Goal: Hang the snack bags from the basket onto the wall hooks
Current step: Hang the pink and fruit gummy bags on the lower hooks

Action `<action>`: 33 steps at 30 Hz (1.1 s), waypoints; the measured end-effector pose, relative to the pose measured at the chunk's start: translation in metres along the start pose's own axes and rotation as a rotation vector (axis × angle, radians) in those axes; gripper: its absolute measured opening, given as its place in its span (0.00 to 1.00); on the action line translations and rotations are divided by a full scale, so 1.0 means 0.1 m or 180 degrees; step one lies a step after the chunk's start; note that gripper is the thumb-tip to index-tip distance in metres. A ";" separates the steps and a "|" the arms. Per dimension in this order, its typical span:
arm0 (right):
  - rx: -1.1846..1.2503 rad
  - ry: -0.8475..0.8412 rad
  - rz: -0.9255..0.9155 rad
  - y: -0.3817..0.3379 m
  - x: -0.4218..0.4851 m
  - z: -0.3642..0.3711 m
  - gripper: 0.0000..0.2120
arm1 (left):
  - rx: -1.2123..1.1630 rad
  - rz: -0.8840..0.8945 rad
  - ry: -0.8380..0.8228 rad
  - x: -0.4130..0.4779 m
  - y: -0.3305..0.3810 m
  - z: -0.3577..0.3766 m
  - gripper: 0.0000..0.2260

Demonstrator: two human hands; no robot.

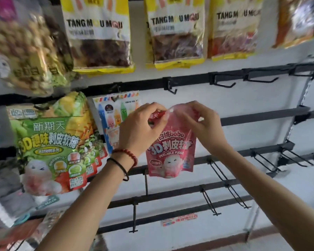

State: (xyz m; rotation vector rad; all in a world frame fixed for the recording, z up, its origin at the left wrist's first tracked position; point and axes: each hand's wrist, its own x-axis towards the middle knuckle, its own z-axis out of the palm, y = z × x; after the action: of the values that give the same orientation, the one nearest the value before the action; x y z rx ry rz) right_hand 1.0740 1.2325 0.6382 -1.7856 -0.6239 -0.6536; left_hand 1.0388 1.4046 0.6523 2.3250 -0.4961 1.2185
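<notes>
Two bare forearms were held up from the bottom edge. A pink snack bag (pixel 170 154) was pinched at its top, the left hand (pixel 140 129) curled round one corner and the right hand (pixel 205 124) round the other, probably so its hanging hole was kept taut for the empty hook (pixel 171 88) just above. The hole itself was hidden by fingers. Beyond, a green bag (pixel 49 147) and yellow bags (pixel 98 33) were hung on the wall, blurred. No basket was seen.
</notes>
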 end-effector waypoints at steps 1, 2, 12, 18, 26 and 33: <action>0.0055 0.0059 -0.0013 -0.04 0.09 -0.03 0.07 | -0.0009 -0.0015 0.0057 0.09 0.03 0.01 0.08; 0.0131 0.0104 0.0002 -0.07 0.17 -0.05 0.07 | -0.0006 -0.0051 0.0106 0.17 0.05 0.01 0.08; 0.0412 0.0073 0.0118 0.00 0.56 -0.06 0.01 | 0.0081 -0.0411 0.0050 0.54 -0.05 0.21 0.08; 0.0608 -0.0026 0.0221 0.06 0.63 -0.05 0.04 | -0.0211 -0.0360 0.0073 0.58 -0.15 0.29 0.11; 0.0857 -0.0161 0.0426 0.16 0.62 -0.07 0.06 | -0.0185 -0.0259 0.0002 0.54 -0.15 0.30 0.10; 0.0896 -0.0179 0.0537 0.16 0.71 -0.06 0.08 | -0.0262 -0.0418 0.0061 0.61 -0.15 0.30 0.09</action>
State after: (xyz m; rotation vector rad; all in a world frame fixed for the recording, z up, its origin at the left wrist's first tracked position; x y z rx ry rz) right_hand 1.1349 1.2292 0.6788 -1.5763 -0.5658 -0.3812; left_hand 1.0989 1.3945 0.6846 2.2370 -0.3735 1.1365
